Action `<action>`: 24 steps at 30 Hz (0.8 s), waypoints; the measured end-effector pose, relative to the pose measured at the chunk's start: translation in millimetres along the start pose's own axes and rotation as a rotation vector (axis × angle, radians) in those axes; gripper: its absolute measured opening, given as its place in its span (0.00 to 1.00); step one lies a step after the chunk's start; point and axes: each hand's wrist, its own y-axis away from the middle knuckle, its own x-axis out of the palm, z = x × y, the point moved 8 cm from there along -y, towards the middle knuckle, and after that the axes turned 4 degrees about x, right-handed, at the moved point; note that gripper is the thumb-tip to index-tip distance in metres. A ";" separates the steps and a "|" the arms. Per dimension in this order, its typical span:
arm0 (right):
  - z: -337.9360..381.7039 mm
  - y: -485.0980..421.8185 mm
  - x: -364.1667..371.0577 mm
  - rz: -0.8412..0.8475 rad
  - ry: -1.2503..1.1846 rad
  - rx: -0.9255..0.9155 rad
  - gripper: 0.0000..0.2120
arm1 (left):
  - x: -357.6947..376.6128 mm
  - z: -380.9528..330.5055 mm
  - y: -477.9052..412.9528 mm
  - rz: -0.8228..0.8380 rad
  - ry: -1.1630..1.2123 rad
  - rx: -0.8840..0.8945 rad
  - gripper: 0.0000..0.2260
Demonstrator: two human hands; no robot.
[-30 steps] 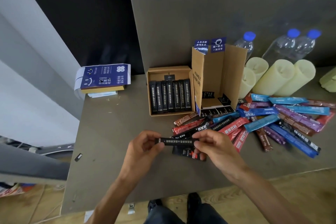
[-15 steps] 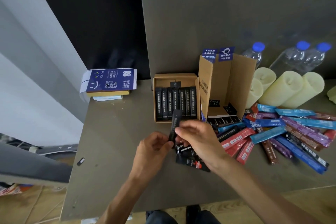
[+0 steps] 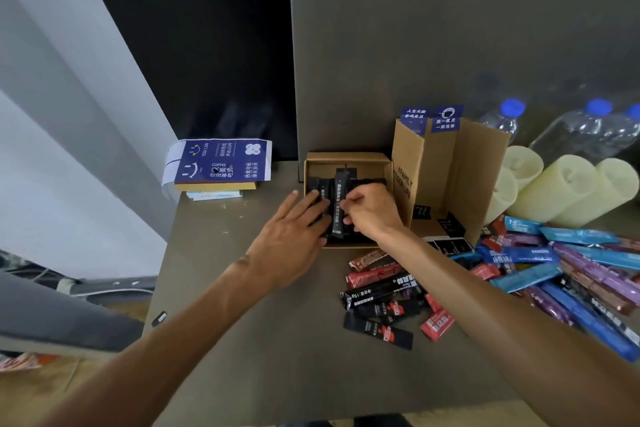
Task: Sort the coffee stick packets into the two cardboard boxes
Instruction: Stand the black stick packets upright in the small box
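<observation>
Under left hand (image 3: 291, 239), right hand (image 3: 372, 210): half-hidden packets (image 3: 337, 192)

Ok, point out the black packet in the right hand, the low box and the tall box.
black packet (image 3: 336, 198): head view, its printed middle.
low box (image 3: 346, 159): head view, its far wall.
tall box (image 3: 481, 177): head view, its right flap.

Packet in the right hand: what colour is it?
The packet is black with white print, clearest in the head view.

Both hands (image 3: 372, 210) over low box (image 3: 348, 158), black packet (image 3: 338, 204) pinched.
</observation>
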 end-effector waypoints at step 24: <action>-2.6 -12.8 14.6 0.002 0.244 -0.051 0.06 | 23.8 -2.4 -2.8 0.118 -0.077 -0.003 0.25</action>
